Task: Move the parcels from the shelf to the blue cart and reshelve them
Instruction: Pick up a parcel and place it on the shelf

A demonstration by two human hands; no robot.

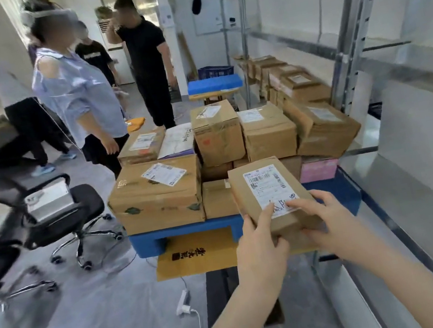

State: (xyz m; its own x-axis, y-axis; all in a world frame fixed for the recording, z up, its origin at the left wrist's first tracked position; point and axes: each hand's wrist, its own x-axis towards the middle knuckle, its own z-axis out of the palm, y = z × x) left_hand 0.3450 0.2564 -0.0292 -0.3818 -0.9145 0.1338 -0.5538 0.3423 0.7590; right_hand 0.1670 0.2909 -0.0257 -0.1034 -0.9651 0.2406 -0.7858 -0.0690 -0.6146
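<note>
Parcel (pixel 271 197) gripped by both hands' fingers (pixel 299 204), long axis pointing away, label up.

- The held parcel (pixel 269 198) is matt brown cardboard with a smooth white paper label; the left hand (pixel 260 245) and right hand (pixel 331 224) are bare skin.
- The stacked parcels (pixel 157 193) are the same dull corrugated cardboard, some creased, with glossy clear tape bands.
- One pink box (pixel 319 170) looks like smooth printed card, though blur makes that uncertain.
- The blue cart (pixel 181 234) is moulded plastic with a slight sheen.
- The shelf (pixel 349 55) frame is pale grey perforated metal, satin in finish.
- The office chair (pixel 74 213) has black woven mesh cloth and a shiny chromed metal base.
- The floor (pixel 105 311) is smooth, grey and faintly glossy.
</note>
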